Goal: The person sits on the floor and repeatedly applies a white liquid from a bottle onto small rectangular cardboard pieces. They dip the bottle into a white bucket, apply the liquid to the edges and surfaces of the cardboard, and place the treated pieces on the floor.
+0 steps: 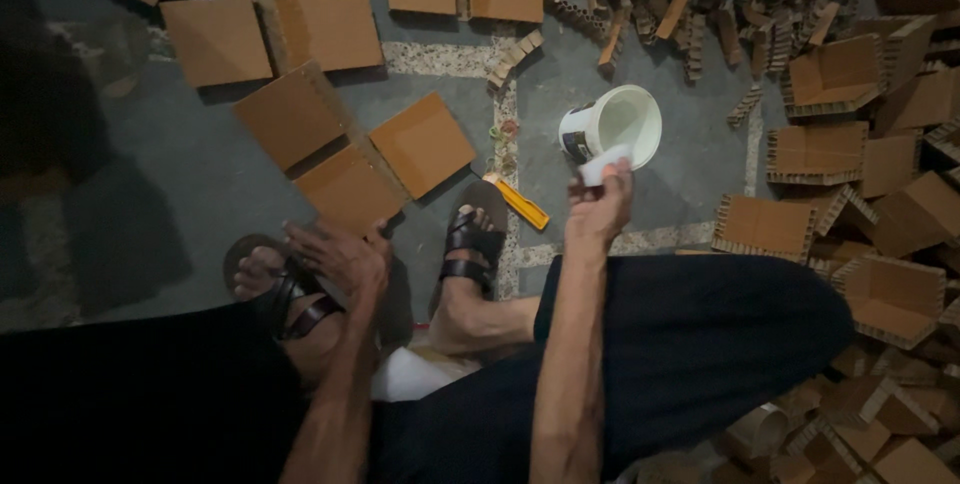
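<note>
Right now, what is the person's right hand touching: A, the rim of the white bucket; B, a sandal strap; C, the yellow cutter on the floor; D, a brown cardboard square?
A: the right hand pinches something white at the rim of the white bucket, while the yellow cutter lies apart on the floor.

White bucket (622, 124) tilted on the grey floor (mouth upward); brown cardboard square (350, 187) lies flat.

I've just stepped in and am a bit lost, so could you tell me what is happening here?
A person sits on the floor among cut cardboard. The right hand pinches a small white piece at the rim of a white bucket. The left hand rests on a brown cardboard square by the sandalled foot. A yellow utility knife lies on the floor between them.
</note>
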